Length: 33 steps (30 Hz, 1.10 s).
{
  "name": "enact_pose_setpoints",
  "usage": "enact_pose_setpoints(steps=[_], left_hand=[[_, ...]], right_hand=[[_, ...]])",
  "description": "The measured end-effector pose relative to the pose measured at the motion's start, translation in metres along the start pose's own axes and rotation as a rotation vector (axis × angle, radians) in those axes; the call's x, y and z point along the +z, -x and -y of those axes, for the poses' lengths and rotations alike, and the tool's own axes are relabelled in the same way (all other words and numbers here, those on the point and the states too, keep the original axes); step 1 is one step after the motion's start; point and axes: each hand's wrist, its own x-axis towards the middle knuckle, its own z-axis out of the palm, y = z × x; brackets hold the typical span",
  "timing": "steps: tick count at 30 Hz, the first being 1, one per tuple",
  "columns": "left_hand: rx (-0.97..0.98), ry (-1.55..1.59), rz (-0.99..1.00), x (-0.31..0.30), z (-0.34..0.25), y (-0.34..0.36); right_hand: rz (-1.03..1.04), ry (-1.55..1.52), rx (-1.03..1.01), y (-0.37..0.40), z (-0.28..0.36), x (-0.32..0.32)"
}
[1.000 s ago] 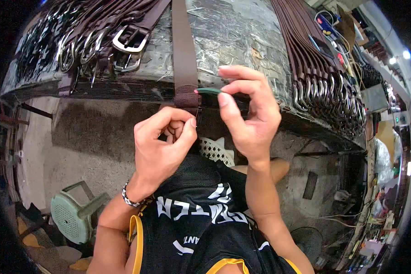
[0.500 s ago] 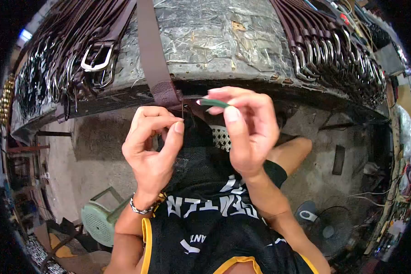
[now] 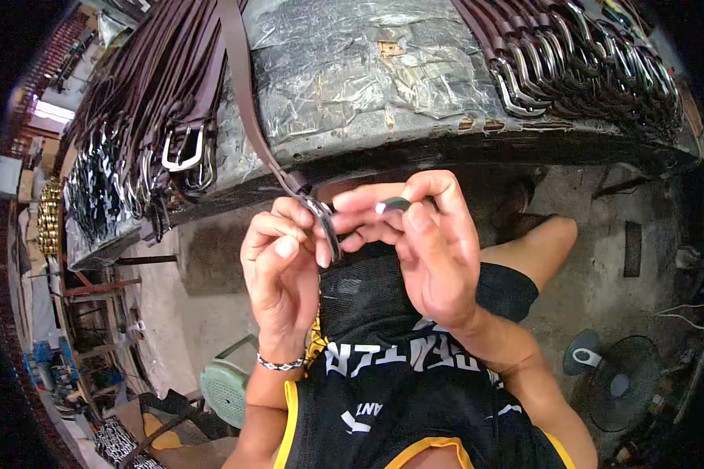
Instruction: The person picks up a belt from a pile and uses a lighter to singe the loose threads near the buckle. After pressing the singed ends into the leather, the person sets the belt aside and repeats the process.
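Observation:
A brown leather belt runs over the bench edge toward me, its dark metal buckle turned edge-on between my hands. The fingers of my left hand are curled around the left side of the buckle, thumb and forefinger close together. My right hand pinches a slim green object with a pale tip between thumb and forefinger; its kind is mostly hidden by the fingers. The other right fingers reach to the right side of the buckle.
Bundles of brown belts with silver buckles hang at the left of the worn, tape-covered bench. More belts with buckles lie at the right. A green stool and a fan stand on the floor.
The belt end has turned from flat to edge-on, and the buckle now shows between my hands. My right hand has come closer to it with the green object. The view has shifted.

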Motion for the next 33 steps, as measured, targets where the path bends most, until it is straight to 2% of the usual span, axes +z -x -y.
enact_pose_setpoints(steps=[1, 2, 4, 8, 11, 16, 19, 33], left_hand=[[0.009, 0.004, 0.024, -0.002, 0.001, 0.000], [0.018, 0.010, 0.046, -0.004, 0.003, -0.001], [0.064, -0.023, 0.063, -0.005, 0.006, -0.002], [0.155, -0.045, 0.060, -0.007, 0.016, -0.002], [0.210, -0.118, 0.069, -0.009, 0.018, -0.001], [0.221, -0.205, 0.058, -0.007, 0.020, -0.003], [0.207, -0.188, 0.056, -0.006, 0.019, -0.002], [0.177, -0.150, 0.066, -0.009, 0.020, -0.003]], right_hand=[[-0.003, -0.110, -0.004, 0.002, 0.000, 0.001], [-0.005, -0.088, -0.005, 0.002, -0.001, 0.000], [-0.009, -0.036, -0.001, 0.001, -0.003, -0.003], [-0.007, 0.254, -0.118, -0.009, -0.005, -0.013], [-0.041, 0.252, -0.122, -0.015, -0.004, -0.015], [-0.095, 0.474, -0.197, -0.017, 0.000, -0.013], [-0.103, 0.520, -0.170, -0.017, 0.000, -0.012], [-0.060, 0.584, -0.220, -0.017, -0.004, -0.011]])
